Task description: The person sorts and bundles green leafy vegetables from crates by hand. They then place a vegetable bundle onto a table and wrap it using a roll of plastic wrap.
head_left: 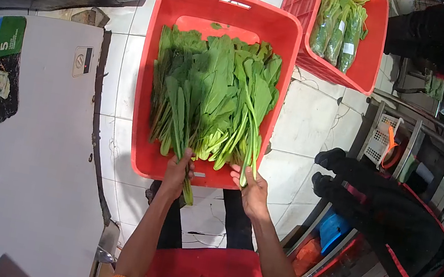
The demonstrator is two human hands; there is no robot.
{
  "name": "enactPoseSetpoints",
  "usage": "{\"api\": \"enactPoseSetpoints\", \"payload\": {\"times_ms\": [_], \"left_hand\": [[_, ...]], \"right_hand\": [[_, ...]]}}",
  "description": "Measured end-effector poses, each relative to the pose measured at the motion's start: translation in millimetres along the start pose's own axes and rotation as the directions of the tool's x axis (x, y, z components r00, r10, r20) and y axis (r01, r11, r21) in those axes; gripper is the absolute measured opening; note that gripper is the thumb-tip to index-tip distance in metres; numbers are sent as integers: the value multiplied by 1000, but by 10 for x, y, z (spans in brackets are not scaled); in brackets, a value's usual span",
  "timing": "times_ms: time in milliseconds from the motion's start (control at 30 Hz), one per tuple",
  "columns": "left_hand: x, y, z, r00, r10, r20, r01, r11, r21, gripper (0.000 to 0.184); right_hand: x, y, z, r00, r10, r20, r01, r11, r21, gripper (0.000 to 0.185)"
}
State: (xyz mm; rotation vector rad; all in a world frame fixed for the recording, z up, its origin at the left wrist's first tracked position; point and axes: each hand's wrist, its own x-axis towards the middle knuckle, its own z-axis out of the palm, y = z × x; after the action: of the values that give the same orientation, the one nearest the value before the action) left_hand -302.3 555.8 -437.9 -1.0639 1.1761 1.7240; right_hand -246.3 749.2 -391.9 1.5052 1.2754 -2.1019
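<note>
A red crate (149, 91) stands on the tiled floor in front of me, with leafy green vegetables (216, 87) lying in it, stems toward me. My left hand (176, 171) is closed round the stems of one bunch at the crate's near edge, and the stem ends stick out below the fingers. At the right of the near edge, my right hand (251, 189) holds the pale stems of another bunch between thumb and fingers. The leaves of both bunches rest on the other greens.
A second red crate (319, 67) with bagged greens (339, 32) stands at the upper right. A white appliance (46, 138) fills the left side. At the right, a person in dark clothes (391, 214) is beside metal shelving (438, 142).
</note>
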Motion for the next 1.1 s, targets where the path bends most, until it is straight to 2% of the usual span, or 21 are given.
{"api": "enactPoseSetpoints", "payload": {"times_ms": [33, 100, 133, 200, 233, 267, 333, 367, 400, 467, 533, 600, 667, 733, 800, 867, 900, 933, 1000, 1033, 1100], "left_hand": [[17, -43, 41, 1000, -17, 16, 17, 1000, -16, 33], [14, -113, 158, 999, -32, 29, 32, 999, -33, 34], [12, -129, 262, 999, -24, 43, 23, 1000, 2, 35], [10, -119, 480, 999, -13, 51, 11, 999, 35, 37], [8, -65, 611, 997, -42, 71, 36, 996, 84, 38], [15, -25, 720, 993, -73, 88, 60, 989, 134, 40], [111, -33, 878, 994, -80, 74, 69, 988, 139, 39], [145, -45, 929, 994, -89, 64, 79, 986, 144, 38], [184, -86, 952, 994, -87, 64, 77, 986, 145, 38], [241, -171, 996, 985, -22, 171, -7, 986, 166, 47], [227, -155, 997, 982, -12, 186, -25, 980, 195, 42], [244, -180, 935, 980, -72, 187, 53, 993, 108, 39], [246, -218, 898, 977, -56, 205, 38, 995, 90, 34], [175, -153, 923, 969, -87, 233, 102, 993, -55, 30], [177, -160, 893, 974, -70, 216, 84, 995, -57, 25], [134, -106, 902, 979, -39, 199, 52, 997, -61, 21], [71, -55, 926, 976, -50, 213, 65, 996, -62, 21], [9, -10, 945, 972, -59, 228, 75, 995, -61, 21], [-92, -2, 992, 972, -13, 236, 18, 1000, -22, 21], [-150, -4, 1025, 976, 10, 215, -7, 1000, -17, 21], [-261, 6, 1080, 983, 47, 179, -41, 999, -36, 23]], "right_hand": [[-37, -70, 1, 1000, -1, 3, 1, 1000, -2, 36], [-86, -179, -25, 974, 144, 175, -184, 954, 236, 33], [-90, -170, -29, 973, 144, 179, -185, 954, 235, 33], [-115, -96, -15, 989, 41, 143, -33, 998, -60, 30], [-120, -64, -1, 993, -35, 115, 67, 956, -284, 29], [-97, -5, -51, 992, -32, 120, 66, 956, -285, 29], [-47, 84, -118, 985, -143, 96, 172, 794, -583, 31], [-41, 129, -164, 932, -294, 213, 354, 610, -709, 34], [-75, 97, -108, 931, -295, 214, 356, 611, -707, 34], [-194, -4, 35, 862, -463, 206, 444, 493, -748, 36], [-244, -62, 26, 871, -457, 181, 441, 562, -700, 32], [-301, -113, 9, 863, -489, 124, 449, 632, -632, 24], [-355, -145, 12, 860, -506, 61, 438, 672, -597, 19], [-430, -174, -33, 803, -568, 179, 526, 535, -661, 19], [-538, -126, -88, 750, -623, 219, 586, 475, -657, 18], [-727, -162, -125, 619, -716, 324, 692, 302, -656, 18], [-815, -215, -110, 684, -674, 280, 644, 378, -665, 18], [-832, -236, -95, 674, -682, 283, 654, 373, -658, 18], [-804, -327, -62, 768, -632, 103, 498, 490, -716, 20], [-710, -334, -49, 795, -598, 103, 512, 570, -643, 25], [-626, -403, 60, 827, -544, 140, 494, 586, -643, 33]]}}
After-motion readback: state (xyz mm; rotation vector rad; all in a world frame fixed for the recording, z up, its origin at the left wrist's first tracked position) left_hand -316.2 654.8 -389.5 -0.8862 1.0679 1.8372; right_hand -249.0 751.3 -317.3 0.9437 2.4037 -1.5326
